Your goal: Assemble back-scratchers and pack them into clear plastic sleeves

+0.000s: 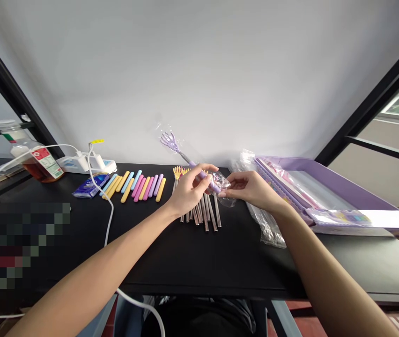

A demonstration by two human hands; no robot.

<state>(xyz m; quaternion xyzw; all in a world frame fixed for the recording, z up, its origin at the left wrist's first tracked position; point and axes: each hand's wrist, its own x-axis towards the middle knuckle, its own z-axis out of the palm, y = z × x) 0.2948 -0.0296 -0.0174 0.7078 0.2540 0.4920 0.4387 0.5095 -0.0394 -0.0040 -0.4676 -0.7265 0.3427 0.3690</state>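
Observation:
A purple back scratcher (184, 157), its claw end up and to the left, is inside a clear plastic bag (225, 181). My left hand (193, 187) is closed around its purple handle. At the handle's lower end my right hand (247, 187) pinches the bag. Beneath my hands lie several metal rods (210, 213) with yellow claw heads (177, 172), partly hidden by my left hand. To the left, several handles (146, 187) in yellow, blue, pink and purple lie side by side on the black table.
Clear plastic bags (268, 229) lie right of the rods, beside an open purple box (347, 187). On the left are a blue packet (90, 185), a white power strip (106, 166) with a trailing cable (111, 213), and a bottle (41, 164) of brown liquid.

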